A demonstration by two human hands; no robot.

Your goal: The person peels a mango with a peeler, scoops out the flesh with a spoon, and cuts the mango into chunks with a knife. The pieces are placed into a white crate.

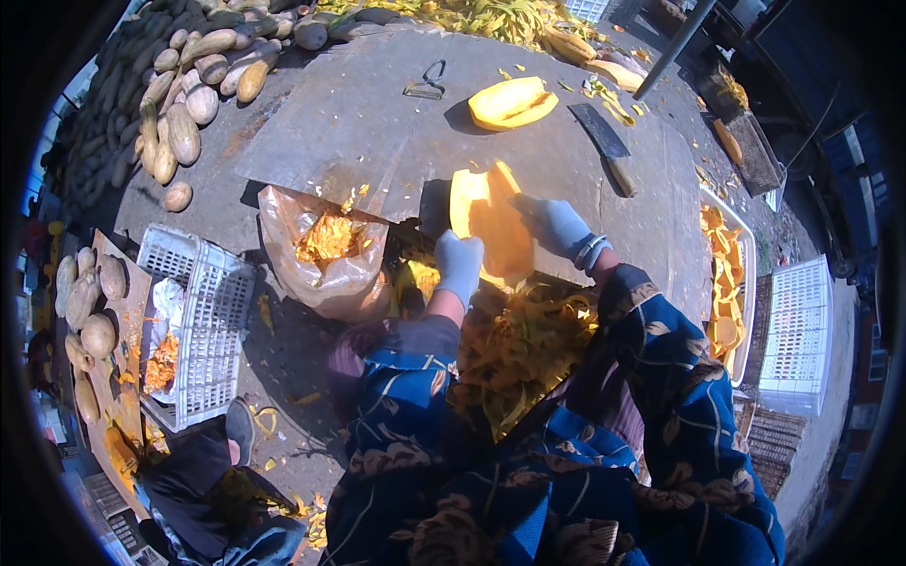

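A peeled, hollowed pumpkin half [504, 233] is tilted over the near edge of a grey board [354, 134], its hollow side up. My gloved right hand [559, 225] grips its right side. At its lower left my gloved left hand [459, 263] is closed; whether it holds the pumpkin or a small tool is hidden. Beyond lies another peeled pumpkin half [513, 104]. To its right rests a cleaver [605, 145] with a wooden handle, and to its left a peeler [426, 83]. Peelings [524, 339] are heaped below my hands.
An open plastic bag [318, 283] of pumpkin pulp stands at the left, beside a white crate [212, 325]. Unpeeled pumpkins [184, 134] are piled at the upper left. A white tray [747, 283] holds pumpkin pieces at the right. Another person's leg [205, 488] shows at the lower left.
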